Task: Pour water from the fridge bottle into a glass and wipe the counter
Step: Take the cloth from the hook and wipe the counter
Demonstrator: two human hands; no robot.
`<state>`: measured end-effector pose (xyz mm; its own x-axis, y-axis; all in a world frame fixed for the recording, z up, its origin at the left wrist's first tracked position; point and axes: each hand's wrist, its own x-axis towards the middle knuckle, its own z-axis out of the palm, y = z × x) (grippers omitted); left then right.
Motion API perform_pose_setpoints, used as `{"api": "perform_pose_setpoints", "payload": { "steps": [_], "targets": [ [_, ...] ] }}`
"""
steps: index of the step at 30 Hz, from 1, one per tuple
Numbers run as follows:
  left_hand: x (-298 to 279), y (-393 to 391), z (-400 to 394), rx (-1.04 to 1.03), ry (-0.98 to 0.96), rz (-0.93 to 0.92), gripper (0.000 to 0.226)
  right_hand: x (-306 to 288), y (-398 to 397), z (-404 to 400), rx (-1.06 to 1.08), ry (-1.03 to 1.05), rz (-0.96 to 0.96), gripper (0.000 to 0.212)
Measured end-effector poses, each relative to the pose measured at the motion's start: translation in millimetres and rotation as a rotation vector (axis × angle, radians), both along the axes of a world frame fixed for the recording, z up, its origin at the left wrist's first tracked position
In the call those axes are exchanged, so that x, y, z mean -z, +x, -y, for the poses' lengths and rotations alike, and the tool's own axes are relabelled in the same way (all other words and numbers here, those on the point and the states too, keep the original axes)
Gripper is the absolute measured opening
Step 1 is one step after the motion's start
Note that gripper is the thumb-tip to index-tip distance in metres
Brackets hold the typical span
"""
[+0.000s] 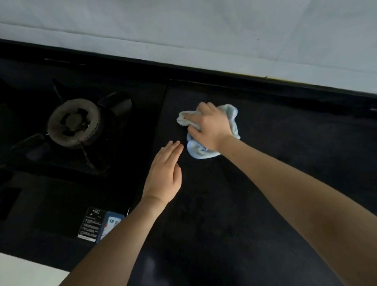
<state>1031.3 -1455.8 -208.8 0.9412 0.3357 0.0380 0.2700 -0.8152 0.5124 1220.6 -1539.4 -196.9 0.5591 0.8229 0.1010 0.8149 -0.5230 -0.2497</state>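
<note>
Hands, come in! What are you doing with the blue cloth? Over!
Right hand grips blue cloth, pressing it on black counter. Left hand open, fingers straight, beside cloth. Gas burner off to the left, not in the way.

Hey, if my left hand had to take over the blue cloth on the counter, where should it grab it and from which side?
Probably the bunched lower fold of the blue cloth, which sticks out toward you below the right hand. The right hand grips the upper middle, so that fold is the free part. The left hand is open just beside it and could come in from the left, low over the counter, and pinch the fold.
</note>
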Motion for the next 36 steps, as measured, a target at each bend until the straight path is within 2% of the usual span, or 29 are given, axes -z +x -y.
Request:
{"api": "perform_pose_setpoints", "payload": {
  "steps": [4,6,8,15,18,21,27,30,33,36],
  "targets": [
    [-1.4,-1.7,0.2,0.000,0.016,0.007,0.054,1.7,-2.8,30.8,-0.044,0.036,-0.036,0.038],
    [-2.8,-1.1,1.4,-0.001,0.017,0.014,0.051,-0.1,7.0,51.6,0.010,0.042,-0.058,0.043],
    [-3.5,-0.6,2.5,-0.015,0.007,0.017,0.048,-2.5,21.7,78.0,0.113,0.044,-0.061,0.046],
    [-3.6,-0.2,6.1,-0.040,0.011,-0.013,0.050,-4.4,62.0,215.4,0.530,0.038,-0.033,0.034],
    [-5.0,0.0,10.6,-0.051,0.028,-0.026,0.049,-0.2,46.4,261.1,0.695,0.045,-0.003,0.046],
    [-8.3,1.7,15.9,-0.058,0.065,-0.053,0.047,-0.9,-9.9,263.8,0.591,0.090,0.021,0.044],
    [-9.2,-2.3,40.1,-0.022,0.195,-0.175,0.053,-2.3,-161.1,253.8,0.133,0.059,-0.112,0.039],
    [-7.3,-6.1,75.9,0.012,0.240,-0.197,0.057,2.5,-198.4,281.3,-0.003,0.088,-0.110,0.039],
    [-6.6,-8.4,116.2,0.252,0.283,-0.160,0.053,2.8,-186.5,320.9,0.080,0.085,-0.071,0.038],
    [-7.1,-5.4,159.8,0.445,0.278,-0.153,0.058,-0.6,-142.0,348.8,0.473,0.103,-0.035,0.037]
  ]
}}
